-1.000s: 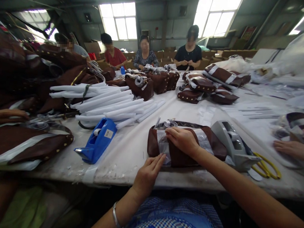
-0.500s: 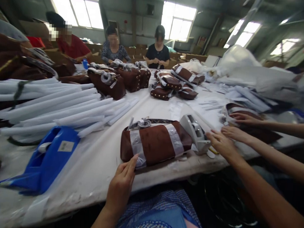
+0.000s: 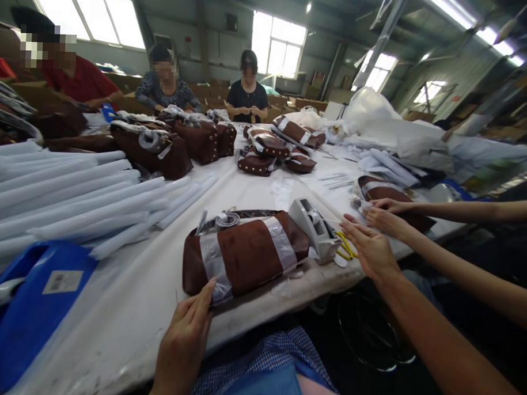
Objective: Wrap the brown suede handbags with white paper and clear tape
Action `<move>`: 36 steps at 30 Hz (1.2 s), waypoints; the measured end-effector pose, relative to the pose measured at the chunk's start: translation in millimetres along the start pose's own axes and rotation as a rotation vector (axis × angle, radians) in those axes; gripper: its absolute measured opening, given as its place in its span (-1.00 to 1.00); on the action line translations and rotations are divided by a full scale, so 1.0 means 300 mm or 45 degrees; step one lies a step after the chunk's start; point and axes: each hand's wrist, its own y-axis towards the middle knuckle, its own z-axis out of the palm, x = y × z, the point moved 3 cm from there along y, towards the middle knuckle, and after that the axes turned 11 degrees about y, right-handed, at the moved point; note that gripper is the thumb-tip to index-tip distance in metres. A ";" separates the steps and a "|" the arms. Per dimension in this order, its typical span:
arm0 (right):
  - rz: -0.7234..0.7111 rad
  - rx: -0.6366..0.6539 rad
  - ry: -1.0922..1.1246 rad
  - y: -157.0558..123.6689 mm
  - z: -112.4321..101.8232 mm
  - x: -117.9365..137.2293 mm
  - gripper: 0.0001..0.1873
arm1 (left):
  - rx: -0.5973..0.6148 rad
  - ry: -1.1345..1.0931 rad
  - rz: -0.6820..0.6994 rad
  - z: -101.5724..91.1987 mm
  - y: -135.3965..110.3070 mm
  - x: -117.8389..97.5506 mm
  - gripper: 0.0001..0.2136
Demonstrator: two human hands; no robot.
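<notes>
A brown handbag [image 3: 248, 254] lies on its side before me, with clear plastic film bands around it and a wrapped strap coil [image 3: 227, 220] at its back edge. My left hand [image 3: 185, 330] is closed at the bag's lower left corner, its fingertips on the film. At the bag's right end stands a pale tape dispenser [image 3: 315, 231]. Just right of it, my right hand [image 3: 369, 247] is raised with its fingertips pinched together; what they hold, possibly clear tape, is too faint to make out. Yellow-handled scissors or snips [image 3: 347, 246] lie between dispenser and hand.
Another person's hands [image 3: 388, 216] work on a brown bag [image 3: 382, 189] close on my right. White paper rolls [image 3: 81, 208] and a blue tape dispenser [image 3: 47, 305] are at left. More brown bags [image 3: 269, 143] are piled farther back. Several people sit across the table.
My view has swung to the right, so things appear shifted left. My right hand has drawn a little away from the dispenser, showing more of the yellow handles. My left hand stays on the bag.
</notes>
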 end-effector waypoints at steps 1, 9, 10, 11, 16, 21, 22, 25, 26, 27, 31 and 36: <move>0.007 0.007 0.029 -0.028 -0.009 0.013 -0.68 | -0.008 0.002 0.006 -0.001 0.001 0.000 -0.48; 0.414 -0.031 0.035 -0.193 -0.167 -0.112 -0.60 | 0.065 0.031 -0.040 0.007 -0.011 0.000 -0.45; 0.415 -0.038 0.010 -0.190 -0.178 -0.137 -0.57 | 0.083 0.043 -0.054 0.010 -0.013 -0.001 -0.44; 0.384 -0.035 -0.044 -0.180 -0.185 -0.157 -0.54 | 0.092 0.055 -0.067 0.011 -0.014 -0.002 -0.42; 0.079 0.001 -0.480 -0.101 -0.208 -0.188 -0.44 | 0.087 0.069 -0.091 0.008 -0.010 -0.007 -0.37; -0.331 0.210 -1.003 -0.079 -0.267 -0.092 -0.68 | 0.091 0.043 -0.098 0.006 -0.012 -0.001 -0.36; -0.508 0.341 -1.165 -0.089 -0.265 -0.056 -0.72 | 0.091 0.034 -0.093 0.007 -0.012 0.000 -0.36; -0.993 0.770 -1.531 -0.136 -0.220 0.052 -0.67 | 0.096 0.014 -0.092 0.011 -0.010 0.001 -0.35; -1.105 0.893 -1.571 -0.153 -0.192 0.086 -0.65 | 0.100 0.005 -0.103 0.012 -0.009 0.001 -0.34; -1.204 1.007 -1.577 -0.170 -0.157 0.117 -0.64 | 0.106 -0.009 -0.116 0.014 -0.008 0.001 -0.32; -1.438 1.392 -1.389 -0.246 0.045 0.183 -0.65 | 0.127 -0.103 -0.175 0.013 -0.007 -0.002 -0.20; -1.354 1.796 -1.045 -0.364 0.370 0.141 -0.91 | 0.185 -0.236 -0.265 0.013 -0.006 -0.006 -0.10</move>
